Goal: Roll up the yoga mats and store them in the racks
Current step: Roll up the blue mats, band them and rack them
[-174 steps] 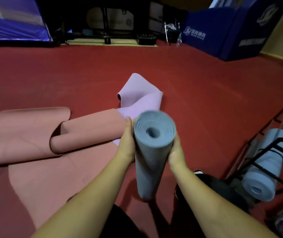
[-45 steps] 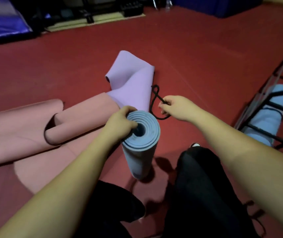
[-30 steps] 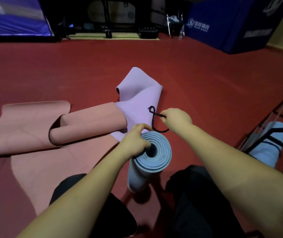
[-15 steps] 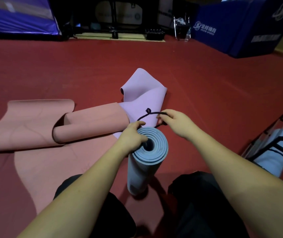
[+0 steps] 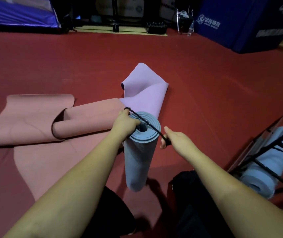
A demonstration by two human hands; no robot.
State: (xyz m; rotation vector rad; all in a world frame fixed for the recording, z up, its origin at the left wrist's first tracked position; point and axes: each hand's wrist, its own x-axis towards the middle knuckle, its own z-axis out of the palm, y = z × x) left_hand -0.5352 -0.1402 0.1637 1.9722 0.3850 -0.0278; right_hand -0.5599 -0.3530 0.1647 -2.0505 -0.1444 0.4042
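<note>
A rolled blue mat (image 5: 140,157) is stood on end on the red floor (image 5: 206,93), near the centre of the scene, between the person's knees. Its upper rim is gripped by the left hand (image 5: 124,123), whose fingers are curled over the edge into the hollow core. A black cord (image 5: 146,121) is stretched across the top of the roll, from the far side of the left hand to the right hand (image 5: 176,140). The right end of the cord is pinched by the right hand, just right of the roll; the thumb is seen extended.

Beyond the roll, a purple mat (image 5: 146,93) is laid loosely folded on the floor. To the left, a pink mat (image 5: 39,121) is spread out, partly curled over on itself, with its right end overlapped by the purple mat.

At the right edge, a black rack (image 5: 264,148) is seen, with a second rolled blue mat (image 5: 267,162) stored inside it, lying at an angle.

At the far side of the room, blue padded blocks (image 5: 240,23) are stood to the right, and a blue-purple sheet (image 5: 17,12) is seen at far left. The objects between them are too dark to be identified.
</note>
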